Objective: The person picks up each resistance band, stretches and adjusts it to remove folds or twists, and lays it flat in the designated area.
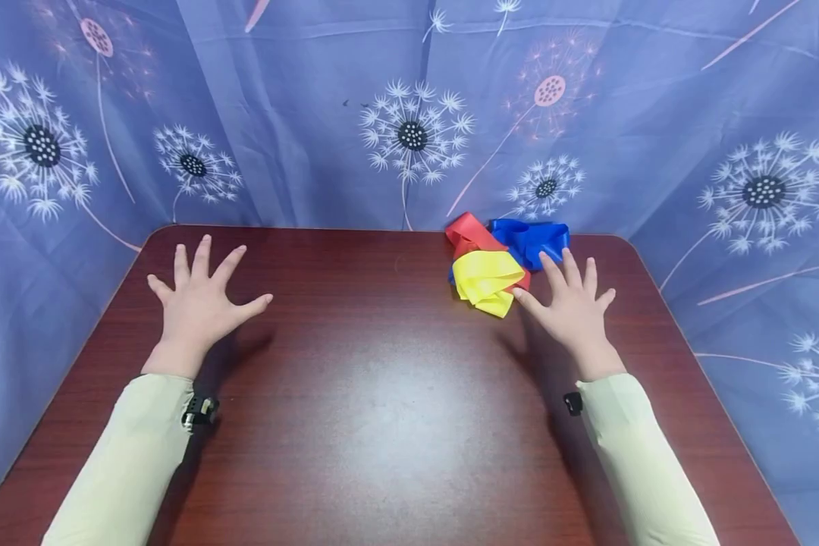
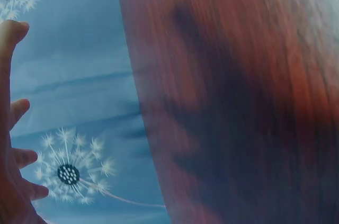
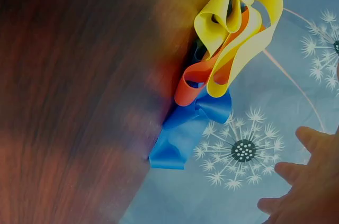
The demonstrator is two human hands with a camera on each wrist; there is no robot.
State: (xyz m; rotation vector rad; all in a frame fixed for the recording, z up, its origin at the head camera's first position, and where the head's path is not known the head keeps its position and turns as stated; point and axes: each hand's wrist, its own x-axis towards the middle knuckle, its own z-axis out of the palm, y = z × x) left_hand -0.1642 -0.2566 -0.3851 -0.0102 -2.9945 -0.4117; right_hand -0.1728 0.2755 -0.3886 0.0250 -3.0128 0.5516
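My right grip (image 1: 572,315) is spread wide, fingers and thumb apart, holding nothing. Just off its thumb tip, to the left, lies the yellow ribbon (image 1: 484,277); I cannot tell whether the two touch. Beyond it the red ribbon (image 1: 465,228) shows from under the yellow, and the blue ribbon (image 1: 535,239) lies just ahead of my fingertips, all bunched loosely near the far edge of the surface (image 1: 355,326). My left grip (image 1: 196,303) is just as spread and bare, well apart from the ribbons, far to the left. I judge this to be a stage with no ribbon taken yet. Taking one would call for the right grip to lower, come inward and pinch a single band, since overlapping loops could drag along together.
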